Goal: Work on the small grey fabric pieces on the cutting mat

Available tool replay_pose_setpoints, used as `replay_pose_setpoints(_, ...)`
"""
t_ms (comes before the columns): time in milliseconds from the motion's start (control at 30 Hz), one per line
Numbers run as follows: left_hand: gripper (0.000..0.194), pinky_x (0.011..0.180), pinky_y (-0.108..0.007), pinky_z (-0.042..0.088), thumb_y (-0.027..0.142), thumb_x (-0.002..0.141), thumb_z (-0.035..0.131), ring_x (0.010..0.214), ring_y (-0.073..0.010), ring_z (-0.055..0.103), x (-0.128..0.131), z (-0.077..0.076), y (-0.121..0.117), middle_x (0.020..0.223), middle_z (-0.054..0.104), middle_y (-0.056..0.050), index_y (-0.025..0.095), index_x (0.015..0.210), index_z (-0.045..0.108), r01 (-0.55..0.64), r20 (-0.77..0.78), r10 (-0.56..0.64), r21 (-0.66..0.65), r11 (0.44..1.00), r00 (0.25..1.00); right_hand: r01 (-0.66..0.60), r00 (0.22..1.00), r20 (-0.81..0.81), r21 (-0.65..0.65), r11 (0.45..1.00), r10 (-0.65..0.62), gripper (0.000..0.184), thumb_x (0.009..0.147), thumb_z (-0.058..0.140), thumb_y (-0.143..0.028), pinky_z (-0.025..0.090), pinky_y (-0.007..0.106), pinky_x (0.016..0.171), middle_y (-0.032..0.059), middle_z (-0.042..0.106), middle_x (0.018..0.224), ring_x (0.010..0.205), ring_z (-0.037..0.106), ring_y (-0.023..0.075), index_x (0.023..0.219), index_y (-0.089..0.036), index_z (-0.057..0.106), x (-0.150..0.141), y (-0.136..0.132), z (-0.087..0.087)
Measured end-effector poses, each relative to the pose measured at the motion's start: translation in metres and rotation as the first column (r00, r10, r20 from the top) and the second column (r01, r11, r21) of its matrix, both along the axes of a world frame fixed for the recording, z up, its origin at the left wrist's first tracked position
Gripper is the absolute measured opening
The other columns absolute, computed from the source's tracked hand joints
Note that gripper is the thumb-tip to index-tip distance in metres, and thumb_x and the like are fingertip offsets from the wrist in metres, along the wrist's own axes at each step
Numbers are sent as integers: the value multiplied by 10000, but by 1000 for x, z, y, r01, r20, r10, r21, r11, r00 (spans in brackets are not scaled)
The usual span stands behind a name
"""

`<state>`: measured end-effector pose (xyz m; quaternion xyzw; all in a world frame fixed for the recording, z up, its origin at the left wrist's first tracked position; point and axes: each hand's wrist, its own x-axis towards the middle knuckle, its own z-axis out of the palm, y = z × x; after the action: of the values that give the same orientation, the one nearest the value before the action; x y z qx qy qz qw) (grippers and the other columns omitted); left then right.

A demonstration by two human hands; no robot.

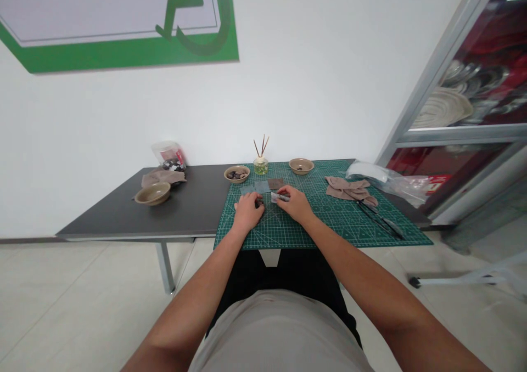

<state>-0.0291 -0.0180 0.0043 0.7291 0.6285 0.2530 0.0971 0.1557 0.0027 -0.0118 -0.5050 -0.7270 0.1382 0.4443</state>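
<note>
Both of my hands work low over the green cutting mat (pixel 284 232). My left hand (pixel 247 212) is curled at the mat, its fingertips closed on a small dark piece (pixel 259 202) too small to name. Close by on the right, my right hand (pixel 297 204) pinches a small whitish, printed strip (pixel 275 197) between thumb and fingers. Just beyond the hands lie a translucent bluish sheet (pixel 262 186) and a small brown square (pixel 275 183), side by side. My fingers partly hide what each hand holds.
A bowl of dark pieces (pixel 236 174), a reed diffuser (pixel 261 165) and another bowl (pixel 301 166) line the back. On the right are a brown cloth (pixel 348 187), black-handled scissors (pixel 379 219) and a plastic bag (pixel 387 177). A third bowl (pixel 153 194) sits left.
</note>
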Motion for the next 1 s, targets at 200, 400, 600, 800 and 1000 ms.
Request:
replay_pose_setpoints(200,321,854,-388,389,251,843,535,1036,-254,572,0,2,0,1006,669,-50,260,1163,504,-25,81,25,-9,1000,996,21,1000,18,52,998,-22,219,752,620,-228,459,293,721,25,674,881,758,614,176,968,-222,586,-3,-4,2)
replay_pose_setpoints(400,317,846,-389,384,243,827,546,1028,-258,571,-1,0,0,998,666,-50,255,1141,508,-21,96,21,0,1000,995,25,997,69,27,999,-27,52,783,586,-227,438,293,714,24,663,818,744,600,177,833,-216,595,-3,-4,4)
replay_pose_setpoints(600,311,851,-395,384,251,838,535,1037,-261,568,0,1,0,982,665,-46,257,1147,502,-15,85,15,-2,1000,996,3,991,133,21,1000,-6,46,753,600,-224,424,287,686,19,656,798,720,583,178,796,-217,585,-5,-3,3)
replay_pose_setpoints(800,328,842,-389,381,220,810,548,1018,-264,567,1,1,0,974,662,-48,253,1133,506,-5,66,5,-2,1000,998,57,997,53,35,998,-59,77,764,604,-256,433,286,692,20,662,810,715,593,173,830,-220,591,-3,-4,3)
replay_pose_setpoints(1000,292,836,-383,383,226,818,537,1007,-257,549,0,2,-3,971,648,-39,271,1107,552,16,37,-17,30,999,999,58,998,17,18,998,-58,108,771,617,-275,435,271,660,7,677,807,652,587,150,859,-216,600,-4,-6,5)
